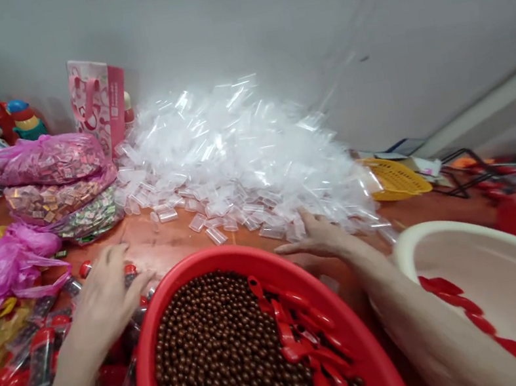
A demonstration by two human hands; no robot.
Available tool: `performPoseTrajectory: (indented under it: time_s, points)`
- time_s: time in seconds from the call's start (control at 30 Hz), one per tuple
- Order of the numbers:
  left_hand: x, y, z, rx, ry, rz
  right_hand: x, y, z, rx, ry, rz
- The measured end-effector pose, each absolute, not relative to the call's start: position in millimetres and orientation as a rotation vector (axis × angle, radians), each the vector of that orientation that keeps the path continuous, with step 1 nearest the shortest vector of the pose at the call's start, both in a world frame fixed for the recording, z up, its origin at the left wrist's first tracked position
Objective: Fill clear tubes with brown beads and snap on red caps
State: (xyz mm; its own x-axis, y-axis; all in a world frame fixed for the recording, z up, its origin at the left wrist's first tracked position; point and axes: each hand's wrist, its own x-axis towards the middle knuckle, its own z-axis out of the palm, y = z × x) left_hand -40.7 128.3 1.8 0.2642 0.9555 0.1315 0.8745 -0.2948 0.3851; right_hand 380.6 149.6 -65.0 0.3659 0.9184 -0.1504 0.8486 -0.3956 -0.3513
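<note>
A red basin [239, 256] stands right before me, with small round brown balls [216, 353] filling its left part and red plastic scoop-like pieces [308, 337] along its right side. My left hand [108, 292] hovers beyond the basin's left rim, fingers stretched and thumb apart, over clear tubes with red caps [40, 344]. My right hand [315, 236] reaches past the far right rim to the edge of a heap of clear plastic tubes [240, 149]. Its thumb and fingers are spread with nothing visible between them; whether it touches a tube I cannot tell.
A cream basin [425, 233] with several red pieces [479, 317] stands at right, a yellow basket [393, 179] behind it. Pink bags of small packets [56, 182] are stacked at left, near a pink-and-white gift bag [96, 108]. The wall [227, 19] closes off the back.
</note>
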Motion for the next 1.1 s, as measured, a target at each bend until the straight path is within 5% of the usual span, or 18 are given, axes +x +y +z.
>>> performPoseTrajectory:
  time_s: [0.1, 0.37, 0.73, 1.1]
  points:
    - [1, 194, -15, 2.240, 1.575, 0.115, 390, 150, -83, -2.471, -1.553, 0.527]
    - [74, 263, -81, 2.290, 1.444, -0.115, 375, 192, -105, -2.259, -1.697, 0.585]
    - [128, 285, -98, 2.466, 1.178, 0.233, 335, 242, -113, -1.627, -1.880, 0.776]
    - [145, 313, -115, 2.335, 0.980, 0.741, 320, 233, -94, -1.267, -1.504, 1.107]
